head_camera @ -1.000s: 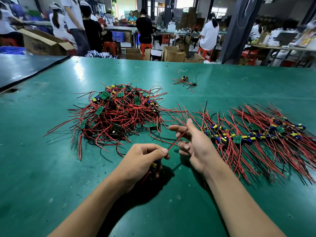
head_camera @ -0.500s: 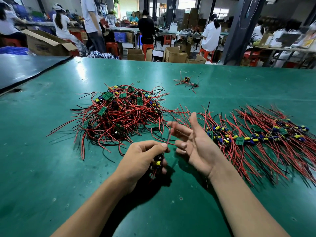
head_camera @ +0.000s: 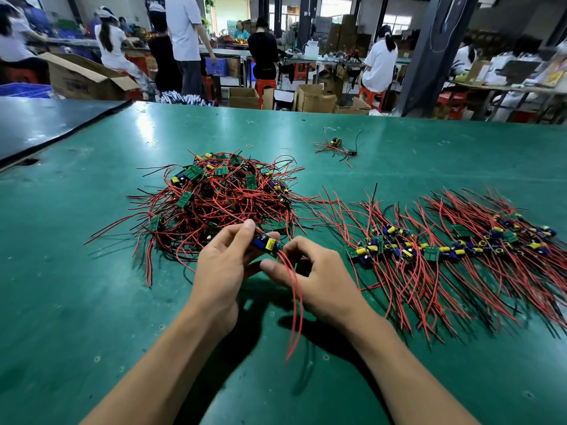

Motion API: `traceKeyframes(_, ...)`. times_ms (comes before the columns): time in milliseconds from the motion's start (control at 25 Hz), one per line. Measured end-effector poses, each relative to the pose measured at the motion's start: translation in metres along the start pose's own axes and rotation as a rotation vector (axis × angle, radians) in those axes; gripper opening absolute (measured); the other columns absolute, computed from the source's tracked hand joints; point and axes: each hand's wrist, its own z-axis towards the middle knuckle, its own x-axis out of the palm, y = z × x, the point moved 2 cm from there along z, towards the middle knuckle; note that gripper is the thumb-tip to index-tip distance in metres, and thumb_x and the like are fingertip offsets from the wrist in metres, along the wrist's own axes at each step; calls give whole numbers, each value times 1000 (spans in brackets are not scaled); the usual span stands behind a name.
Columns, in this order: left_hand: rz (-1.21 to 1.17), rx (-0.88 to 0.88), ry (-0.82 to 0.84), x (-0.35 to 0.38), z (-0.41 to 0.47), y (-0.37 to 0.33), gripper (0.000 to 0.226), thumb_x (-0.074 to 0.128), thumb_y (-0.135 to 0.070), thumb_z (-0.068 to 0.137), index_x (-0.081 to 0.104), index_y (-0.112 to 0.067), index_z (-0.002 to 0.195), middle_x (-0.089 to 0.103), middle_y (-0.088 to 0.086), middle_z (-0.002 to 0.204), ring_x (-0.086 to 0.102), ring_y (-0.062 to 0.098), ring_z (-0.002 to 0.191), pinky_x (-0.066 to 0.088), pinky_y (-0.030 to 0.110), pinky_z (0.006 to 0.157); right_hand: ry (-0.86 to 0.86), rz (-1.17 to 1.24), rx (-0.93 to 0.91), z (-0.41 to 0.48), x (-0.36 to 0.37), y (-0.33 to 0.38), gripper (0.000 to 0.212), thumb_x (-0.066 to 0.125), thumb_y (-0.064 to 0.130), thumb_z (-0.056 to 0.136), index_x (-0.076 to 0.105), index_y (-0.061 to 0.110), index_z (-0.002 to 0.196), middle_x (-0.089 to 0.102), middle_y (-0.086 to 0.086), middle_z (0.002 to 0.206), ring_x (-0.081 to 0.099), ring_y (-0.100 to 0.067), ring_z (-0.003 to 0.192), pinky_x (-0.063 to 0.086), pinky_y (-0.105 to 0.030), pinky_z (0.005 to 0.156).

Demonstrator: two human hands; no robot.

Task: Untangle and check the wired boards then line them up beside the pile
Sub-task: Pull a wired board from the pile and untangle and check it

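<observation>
A small wired board (head_camera: 267,243) with a blue capacitor and a yellow part is lifted above the green table (head_camera: 76,302). My left hand (head_camera: 221,265) grips it between thumb and fingers. My right hand (head_camera: 316,277) pinches the board's end where its red wires leave; these hang down toward me. Behind my hands lies the tangled pile (head_camera: 214,200) of green boards and red and black wires. To the right, a row of boards (head_camera: 445,246) lies side by side with wires fanned out.
Two loose wired boards (head_camera: 337,145) lie farther back, with a small rubber band (head_camera: 249,146) near them. A dark table (head_camera: 36,124) adjoins on the left. Beyond the far edge are cardboard boxes (head_camera: 89,78), red stools and several people at benches.
The board has risen from under my left hand near the table into view between both hands. My right hand closed from an open-fingered wire hold onto the board's end; the wires now hang down.
</observation>
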Motion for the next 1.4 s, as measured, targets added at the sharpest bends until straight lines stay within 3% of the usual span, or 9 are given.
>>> traceKeyframes(80, -5, 0, 4, 0, 0, 2, 13, 63, -26, 91, 63, -17, 81, 76, 10, 88, 72, 20, 76, 61, 36, 67, -41, 101, -11, 3, -2, 3, 25, 64, 50, 91, 63, 27, 82, 61, 12, 66, 50, -1, 54, 40, -17, 54)
traceKeyframes(240, -87, -70, 130, -1, -1, 3, 16, 68, -27, 81, 69, -15, 92, 75, 10, 100, 73, 24, 88, 61, 34, 67, -63, 585, 155, 9, -12, 4, 24, 61, 38, 95, 68, 17, 85, 61, -3, 71, 49, -13, 49, 41, -26, 46)
traceKeyframes(400, -52, -194, 263, 4, -4, 7, 12, 65, -17, 80, 74, -14, 88, 72, 7, 81, 71, 21, 68, 57, 27, 57, 91, 955, 386, 9, -17, 5, 30, 64, 43, 83, 68, 20, 66, 49, 3, 61, 34, -8, 44, 22, -23, 46)
traceKeyframes(560, -57, -329, 373, 7, -9, 9, 25, 65, -35, 80, 74, -12, 81, 69, 9, 71, 69, 19, 59, 56, 26, 53, 255, 878, 494, 5, -19, 2, 28, 71, 42, 78, 75, 15, 72, 43, 1, 65, 34, -9, 52, 19, -26, 54)
traceKeyframes(680, -24, -286, 398, 7, -9, 12, 24, 71, -25, 73, 68, -9, 90, 73, 14, 82, 72, 22, 65, 58, 28, 56, 198, 750, 518, 5, -19, -3, 26, 76, 46, 68, 74, 21, 76, 50, -5, 82, 41, -16, 65, 24, -32, 62)
traceKeyframes(880, 12, -268, 366, 5, -6, 18, 29, 73, -24, 72, 70, -4, 93, 72, 16, 84, 72, 27, 66, 60, 32, 59, 104, 687, 407, 9, -19, -8, 26, 71, 42, 82, 77, 18, 91, 43, -19, 101, 33, -34, 93, 26, -36, 66)
traceKeyframes(1000, 67, -260, 397, 4, -7, 20, 24, 77, -20, 66, 76, -8, 87, 72, 16, 84, 69, 25, 63, 60, 31, 59, 110, 664, 432, 8, -19, -7, 41, 69, 53, 85, 78, 14, 96, 47, -22, 94, 39, -34, 85, 33, -35, 66)
traceKeyframes(1160, 166, -261, 469, 5, -9, 21, 28, 80, -14, 68, 76, -8, 95, 72, 13, 87, 66, 19, 64, 57, 29, 57, 108, 689, 467, 8, -21, -6, 39, 66, 50, 89, 79, 13, 92, 65, -20, 77, 59, -28, 61, 51, -31, 65)
traceKeyframes(1400, 182, -251, 422, 8, -11, 27, 22, 68, -22, 84, 66, -4, 97, 71, 19, 91, 68, 29, 76, 58, 33, 60, 130, 660, 531, 4, -14, -7, 37, 67, 47, 91, 78, 11, 96, 69, -18, 88, 62, -25, 68, 52, -33, 65)
